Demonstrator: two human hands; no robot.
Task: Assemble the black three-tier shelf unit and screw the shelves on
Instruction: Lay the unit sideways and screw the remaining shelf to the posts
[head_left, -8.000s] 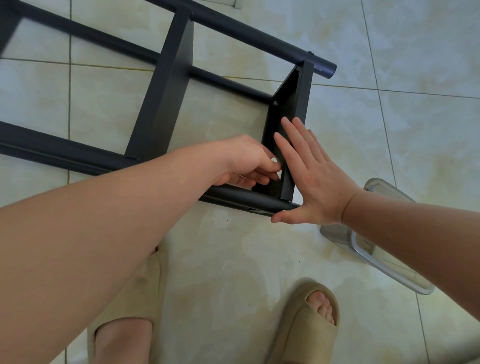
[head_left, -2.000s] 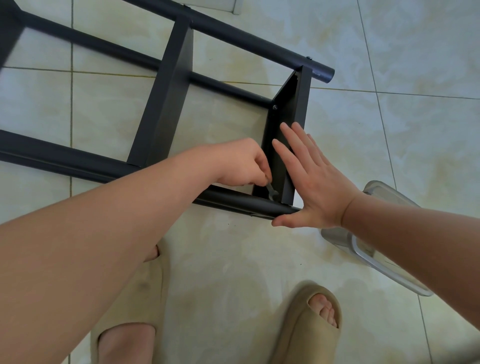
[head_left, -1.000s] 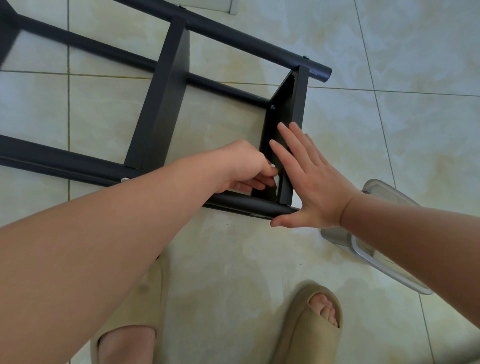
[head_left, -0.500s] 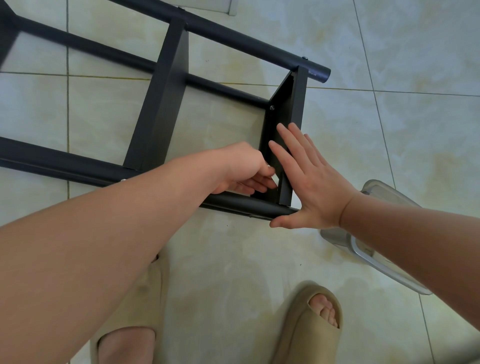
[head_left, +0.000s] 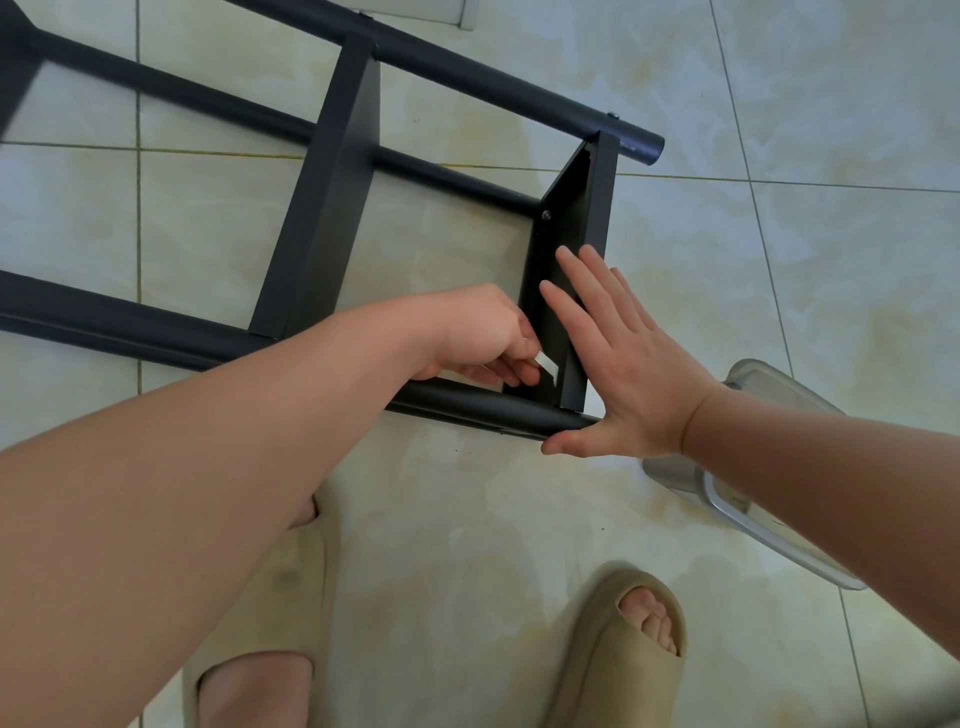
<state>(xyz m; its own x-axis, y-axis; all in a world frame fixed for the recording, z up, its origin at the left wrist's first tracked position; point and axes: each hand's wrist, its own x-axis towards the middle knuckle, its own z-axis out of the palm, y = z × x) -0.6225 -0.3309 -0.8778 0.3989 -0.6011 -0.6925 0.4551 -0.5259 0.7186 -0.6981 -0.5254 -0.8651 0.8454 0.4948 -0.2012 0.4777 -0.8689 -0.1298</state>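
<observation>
We are seeing soft, even daylight spreading over the pale glossy floor tiles (head_left: 779, 260) around the black tubular metal shelf frame (head_left: 322, 208). Beneath it shadows are falling faint, and its bars are bowing toward the picture's edges.

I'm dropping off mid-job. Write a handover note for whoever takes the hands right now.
Left hand: fingers curled at the near lower corner of the end shelf, just above the near tube; what they pinch is hidden.
Right hand: flat, fingers straight, bracing the end shelf's outer face, thumb at the tube's end.
Done: the frame lies on the tiled floor with the middle shelf and end shelf between the tubes; a screw head shows on the end shelf's far side.
Left: probably tightening this near corner, then checking the other joints.
</observation>
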